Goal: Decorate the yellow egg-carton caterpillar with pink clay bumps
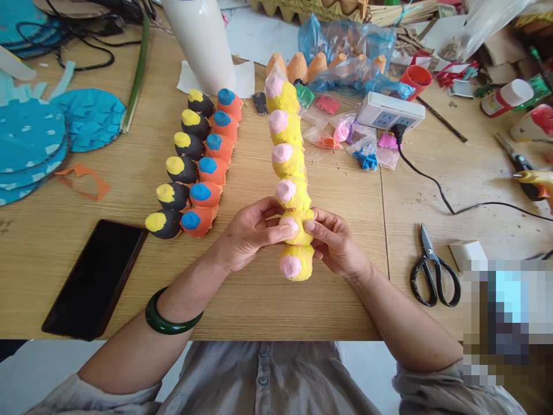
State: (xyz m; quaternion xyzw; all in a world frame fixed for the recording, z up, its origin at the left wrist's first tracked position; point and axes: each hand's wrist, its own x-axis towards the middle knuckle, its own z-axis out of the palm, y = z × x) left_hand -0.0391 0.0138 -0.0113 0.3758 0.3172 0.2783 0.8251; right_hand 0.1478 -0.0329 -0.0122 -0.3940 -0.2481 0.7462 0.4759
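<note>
Yellow egg-carton chain (288, 167), left hand (253, 233), right hand (336, 242) gripping

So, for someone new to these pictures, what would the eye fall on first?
The yellow egg-carton strip with pink tips comes first, held near its end by the left hand and right hand, mid-table. Just left of it lie a black row with yellow tips and an orange row with blue tips.
</note>
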